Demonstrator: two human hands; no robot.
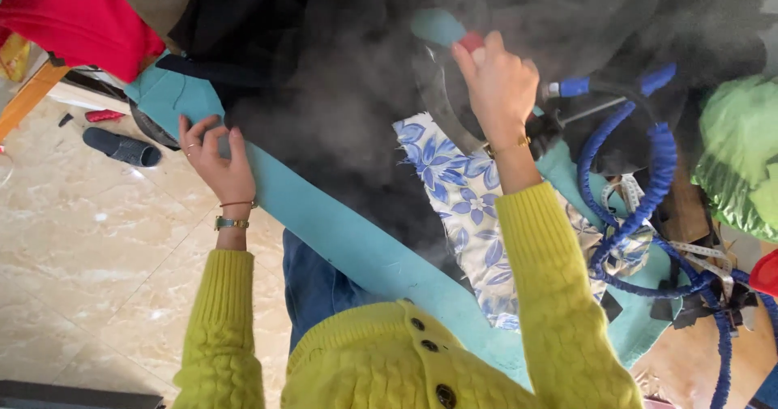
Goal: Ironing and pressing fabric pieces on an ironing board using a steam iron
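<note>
Closest to us, our yellow knitted sleeves (559,295) are reaching out over the teal ironing board (356,247). We are pressing our left hand (215,154), fingers spread flat, on the board's edge beside the dark garment (324,109) lying across it. Our right hand (498,85) is closing around the teal handle of the steam iron (442,29), wrist bent upward, at the board's far side. Steam is billowing thick over the cloth; we judge it could scald the left fingers, and the blue hose (648,190) could snag.
</note>
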